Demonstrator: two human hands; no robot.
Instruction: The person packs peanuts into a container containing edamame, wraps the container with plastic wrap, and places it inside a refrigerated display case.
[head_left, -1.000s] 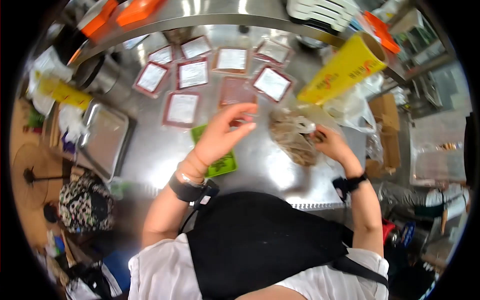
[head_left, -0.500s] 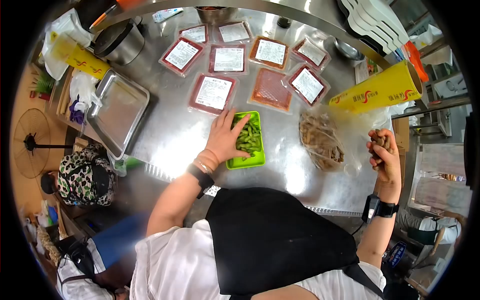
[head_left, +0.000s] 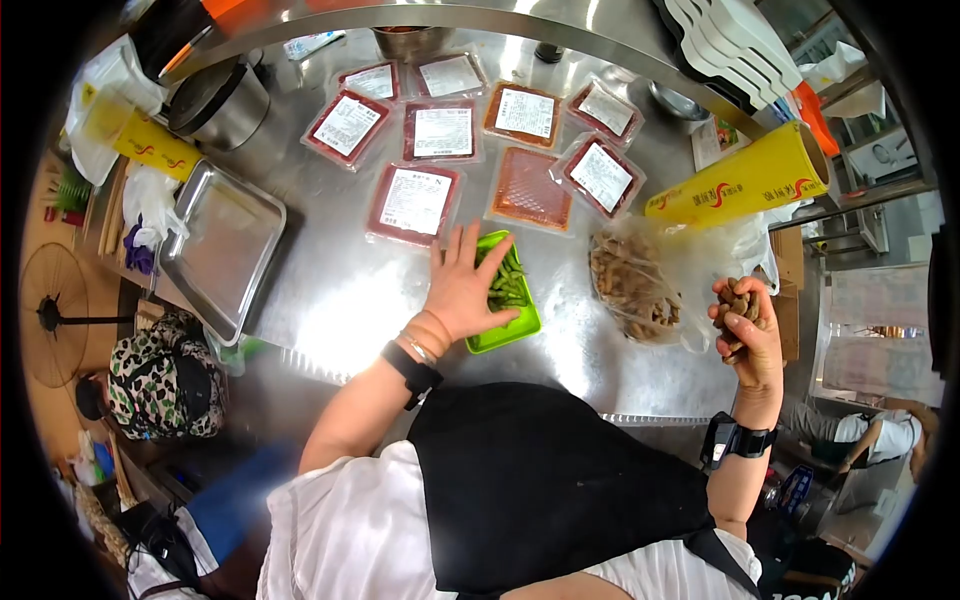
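Brown pods (head_left: 736,312) in right hand (head_left: 757,345), near clear bag (head_left: 645,280).

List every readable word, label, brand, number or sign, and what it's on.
"S" (red, repeated): large yellow roll; characters beside it too blurred.
"S"-like mark: small yellow roll; rest unreadable.
"N", probably: one packet label; other print too small.
Blue sign, lower right: too blurred.
Dark item, bottom right: white letters, cut off.

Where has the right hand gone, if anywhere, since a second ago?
Yes: judged against the yellow roll, the right hand has moved rightward, farther from the bag of brown pods.
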